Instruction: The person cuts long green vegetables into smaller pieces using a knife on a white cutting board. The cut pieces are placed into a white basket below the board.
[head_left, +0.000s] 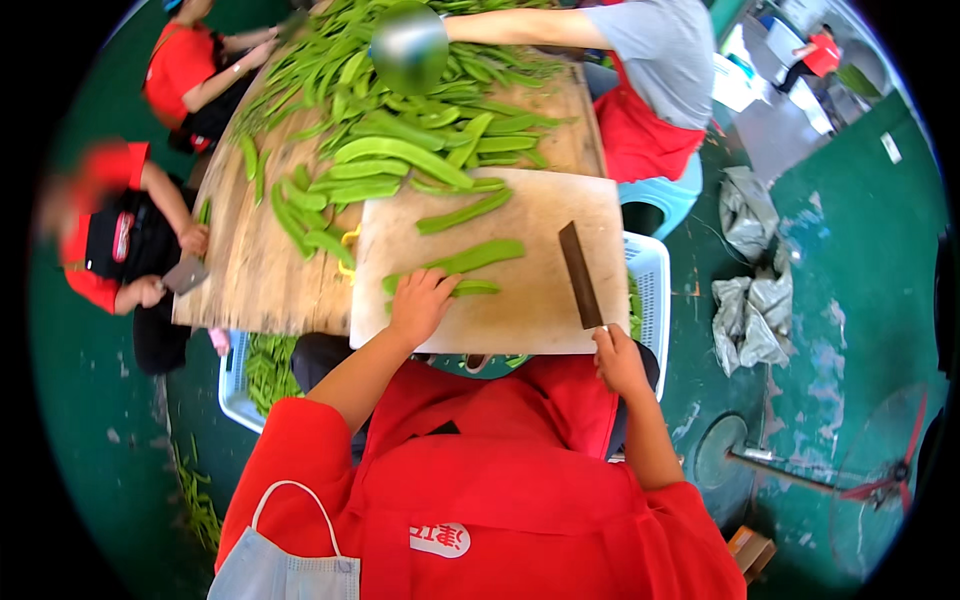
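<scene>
My left hand (421, 304) lies on several flat green bean pods (480, 256) at the left part of a white cutting board (555, 199). Its fingers are partly spread over the pods; whether they grip any is hard to tell. My right hand (619, 360) is closed around the handle of a cleaver (580, 276) at the board's right front edge, with the blade resting on or just above the board. Another pod (465, 212) lies farther up the board. Beyond it, a large heap of pods (397, 135) covers the back of the wooden table and overlaps the board's far edge.
Blue plastic baskets (651, 259) with cut green pieces stand below the table at both sides. A person (652, 67) sits across at the right; two others work along the left, one with a cleaver (185, 275). Grey sacks (750, 315) and a fan (898, 472) are at right.
</scene>
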